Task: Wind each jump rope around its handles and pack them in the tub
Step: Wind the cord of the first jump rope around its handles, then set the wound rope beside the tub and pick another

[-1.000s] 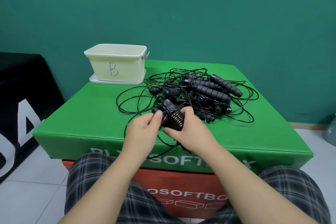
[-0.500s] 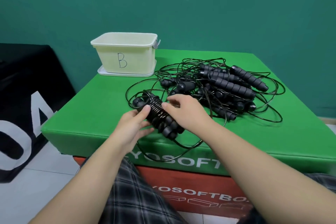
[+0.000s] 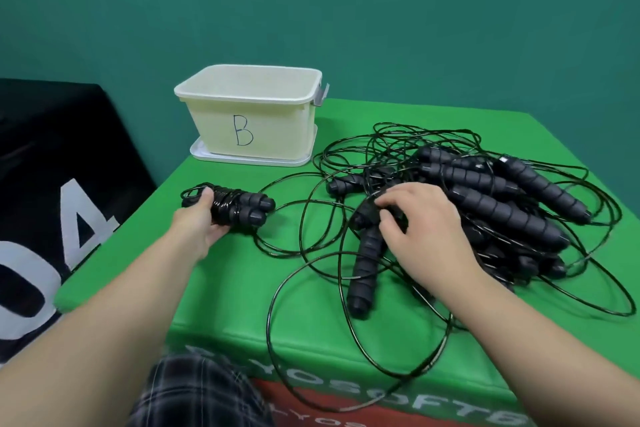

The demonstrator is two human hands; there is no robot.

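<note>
Left grip [image 3: 201,222] carries wound rope [image 3: 232,207] tubward, right grip [image 3: 420,215] now on pile [image 3: 502,204]

Staged indoor recording or gym-type space: plain teal wall [image 3: 415,10], white tiled floor [image 3: 104,288], stacked green [image 3: 214,288] and red foam boxes [image 3: 311,399] as work surface, black printed banner [image 3: 52,218] alongside.

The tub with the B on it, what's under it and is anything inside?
The tub stands on a flat white lid or tray on the green block. Only the far inner wall shows, bare; the front wall hides the bottom, so its contents cannot be told.
</note>
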